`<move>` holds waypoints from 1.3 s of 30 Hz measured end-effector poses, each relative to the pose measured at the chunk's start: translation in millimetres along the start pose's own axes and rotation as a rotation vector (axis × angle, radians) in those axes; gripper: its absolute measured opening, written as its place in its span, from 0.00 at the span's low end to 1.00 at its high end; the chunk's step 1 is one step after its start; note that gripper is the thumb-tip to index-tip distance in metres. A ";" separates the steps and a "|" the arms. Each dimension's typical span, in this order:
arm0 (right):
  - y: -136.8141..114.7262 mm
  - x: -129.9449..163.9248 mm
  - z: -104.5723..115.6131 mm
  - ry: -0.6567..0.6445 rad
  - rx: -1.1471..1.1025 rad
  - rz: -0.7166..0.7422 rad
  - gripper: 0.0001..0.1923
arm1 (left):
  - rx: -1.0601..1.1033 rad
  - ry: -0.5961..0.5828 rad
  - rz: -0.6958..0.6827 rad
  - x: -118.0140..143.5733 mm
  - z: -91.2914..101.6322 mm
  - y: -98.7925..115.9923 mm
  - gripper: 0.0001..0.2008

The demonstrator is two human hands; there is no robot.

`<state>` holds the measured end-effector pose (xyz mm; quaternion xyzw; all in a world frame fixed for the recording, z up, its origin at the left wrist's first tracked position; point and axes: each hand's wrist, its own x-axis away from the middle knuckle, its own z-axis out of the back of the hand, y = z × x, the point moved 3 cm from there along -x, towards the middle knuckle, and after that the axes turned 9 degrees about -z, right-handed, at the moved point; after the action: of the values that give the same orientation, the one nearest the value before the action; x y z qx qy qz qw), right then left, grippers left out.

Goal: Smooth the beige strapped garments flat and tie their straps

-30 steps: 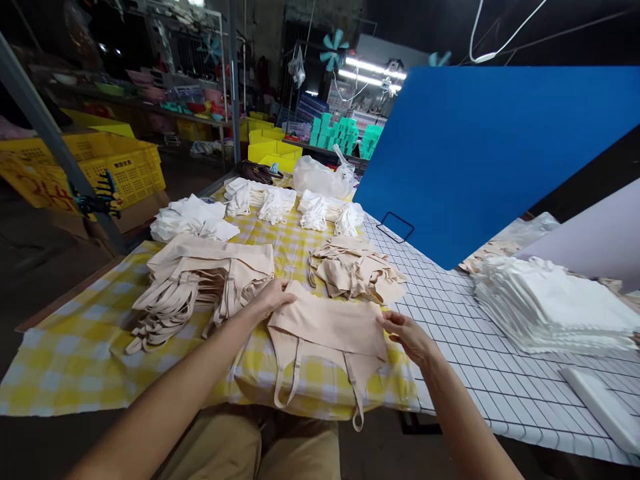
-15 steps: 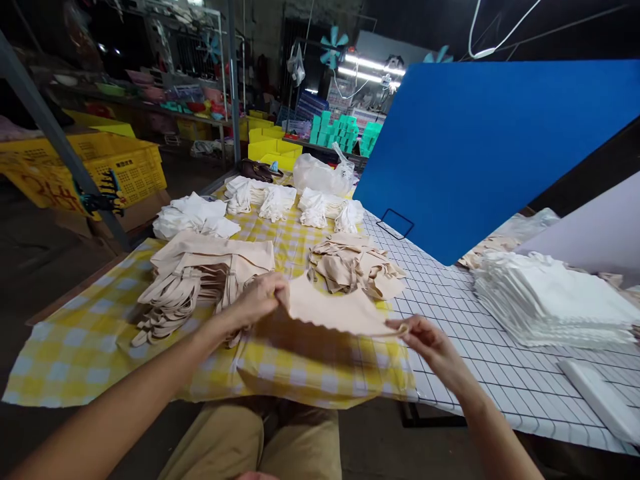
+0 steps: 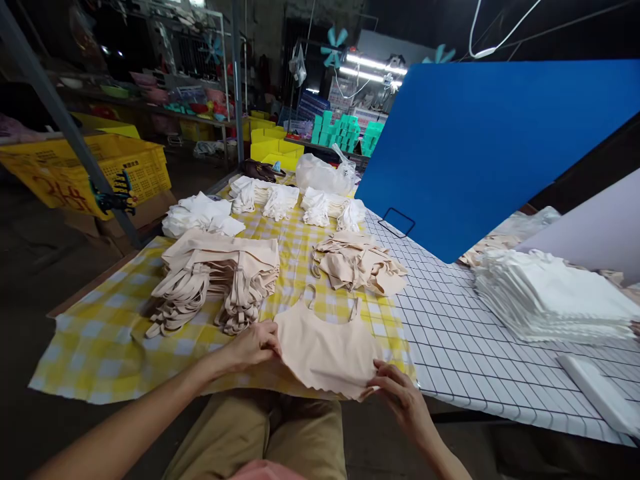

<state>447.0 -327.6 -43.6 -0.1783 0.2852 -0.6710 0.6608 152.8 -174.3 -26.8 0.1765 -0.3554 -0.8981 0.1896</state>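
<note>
A beige camisole top (image 3: pixel 327 347) with thin straps lies spread on the yellow checked cloth, its straps pointing away from me and its wavy hem at the table's near edge. My left hand (image 3: pixel 257 345) pinches its left side. On the lower right corner, near the hem, my right hand (image 3: pixel 395 387) has its fingers closed. Left of the top sits a neat stack of beige tops (image 3: pixel 220 267), straps hanging toward me. Beyond it, to the right, is a looser heap of beige garments (image 3: pixel 357 263).
White garments (image 3: pixel 200 215) and white strapped bundles (image 3: pixel 270 197) lie farther back, before a clear plastic bag (image 3: pixel 325 175). A large blue board (image 3: pixel 490 153) leans at right, near a tall white stack (image 3: pixel 550 293). A yellow crate (image 3: pixel 90 170) stands left beside a metal post.
The camisole top has come down from the air onto the cloth, closer to me, and its straps now show. Both hands have lowered with it, the right one also moving leftward.
</note>
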 end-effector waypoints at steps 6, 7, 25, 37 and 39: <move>-23.2 -23.3 44.2 0.147 -0.250 -0.126 0.13 | 0.278 0.359 0.005 -29.3 37.7 11.8 0.09; -29.9 -29.7 56.9 0.196 -0.288 -0.161 0.13 | 0.332 0.419 -0.003 -36.4 47.9 15.6 0.10; -151.0 -138.5 158.4 0.586 -0.592 0.088 0.17 | 0.671 0.880 -0.200 -90.4 175.4 64.2 0.15; -217.6 -189.9 105.0 0.405 -0.667 0.131 0.23 | 0.370 1.040 -0.111 -9.4 248.8 35.5 0.22; -231.2 -194.9 91.5 0.361 -0.691 0.149 0.22 | 0.364 1.056 -0.102 13.4 259.7 36.3 0.23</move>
<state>334.3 -156.7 197.0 -0.2479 0.6181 -0.5062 0.5480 31.7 -56.6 174.3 0.6490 -0.3525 -0.6201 0.2646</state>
